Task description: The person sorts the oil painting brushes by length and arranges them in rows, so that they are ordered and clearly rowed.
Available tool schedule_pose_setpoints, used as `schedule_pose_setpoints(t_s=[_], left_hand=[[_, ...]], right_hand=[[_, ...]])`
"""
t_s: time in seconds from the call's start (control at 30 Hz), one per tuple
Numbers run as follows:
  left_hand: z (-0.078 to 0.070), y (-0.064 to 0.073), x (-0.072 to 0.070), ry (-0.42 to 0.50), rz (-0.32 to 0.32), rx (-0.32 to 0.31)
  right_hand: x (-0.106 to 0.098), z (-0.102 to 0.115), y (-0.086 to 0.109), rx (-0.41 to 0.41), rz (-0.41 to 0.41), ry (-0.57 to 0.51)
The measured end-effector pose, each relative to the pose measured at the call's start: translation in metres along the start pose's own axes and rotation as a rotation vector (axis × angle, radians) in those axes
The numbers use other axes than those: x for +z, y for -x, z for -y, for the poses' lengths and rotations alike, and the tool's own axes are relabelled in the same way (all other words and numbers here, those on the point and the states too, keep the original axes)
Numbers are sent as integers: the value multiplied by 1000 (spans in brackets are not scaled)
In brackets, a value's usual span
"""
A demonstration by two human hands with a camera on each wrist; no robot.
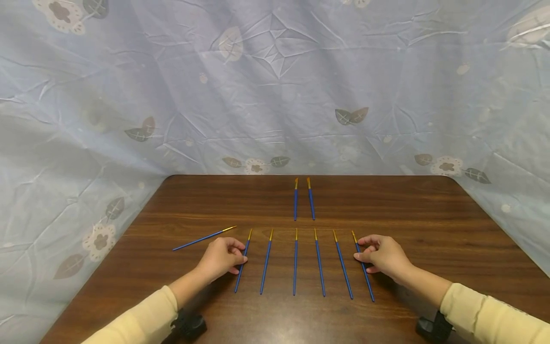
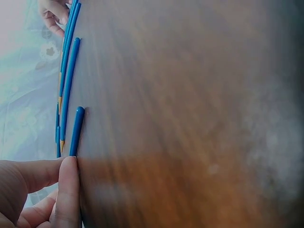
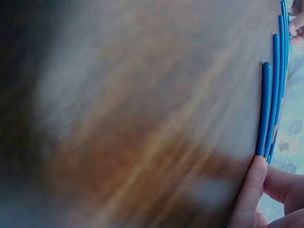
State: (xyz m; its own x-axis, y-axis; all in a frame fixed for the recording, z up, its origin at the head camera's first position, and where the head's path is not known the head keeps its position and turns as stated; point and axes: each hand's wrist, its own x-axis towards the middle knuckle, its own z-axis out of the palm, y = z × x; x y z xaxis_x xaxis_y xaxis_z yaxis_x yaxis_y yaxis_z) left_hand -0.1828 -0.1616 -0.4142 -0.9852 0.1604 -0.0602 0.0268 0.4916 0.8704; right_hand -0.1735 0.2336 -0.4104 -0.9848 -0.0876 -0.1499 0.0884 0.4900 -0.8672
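Blue-handled paintbrushes with yellow tips lie in a fanned row on the brown table, tips pointing away from me. With thumb and fingers my left hand [image 1: 221,258] pinches the row's leftmost paintbrush [image 1: 237,284]. At the other end my right hand [image 1: 384,256] pinches the rightmost paintbrush [image 1: 369,288] in the same way. Both held brushes lie low along the tabletop, and each hand hides part of its handle. In the left wrist view the handle end [image 2: 78,128] sticks out past the fingertips; the right wrist view shows the other handle end [image 3: 263,104].
Between the hands lie several more paintbrushes [image 1: 295,267]. Two flatter brushes, one left [image 1: 295,204] and one right [image 1: 311,204], lie near the table's [image 1: 386,200] back edge. A slanted paintbrush [image 1: 199,240] lies beyond my left hand. Floral cloth [image 1: 275,95] hangs behind.
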Motion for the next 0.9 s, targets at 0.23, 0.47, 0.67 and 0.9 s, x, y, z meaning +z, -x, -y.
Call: schedule_pose_setpoints(t_s=[0.23,0.47,0.67,0.9], left_hand=[[0,0,-3,27,10,-20],[-2,1,-10,30,48,-7],[3,-6,-19,54,84,23],[14,-14,-38,182,126,56]], right_hand=[[-1,-1,-1,-8,5,-12],[-1,-1,-1,2,3,-16],[-1,-2,-1,14,2,-22],[-1,-1,-1,15,8,-21]])
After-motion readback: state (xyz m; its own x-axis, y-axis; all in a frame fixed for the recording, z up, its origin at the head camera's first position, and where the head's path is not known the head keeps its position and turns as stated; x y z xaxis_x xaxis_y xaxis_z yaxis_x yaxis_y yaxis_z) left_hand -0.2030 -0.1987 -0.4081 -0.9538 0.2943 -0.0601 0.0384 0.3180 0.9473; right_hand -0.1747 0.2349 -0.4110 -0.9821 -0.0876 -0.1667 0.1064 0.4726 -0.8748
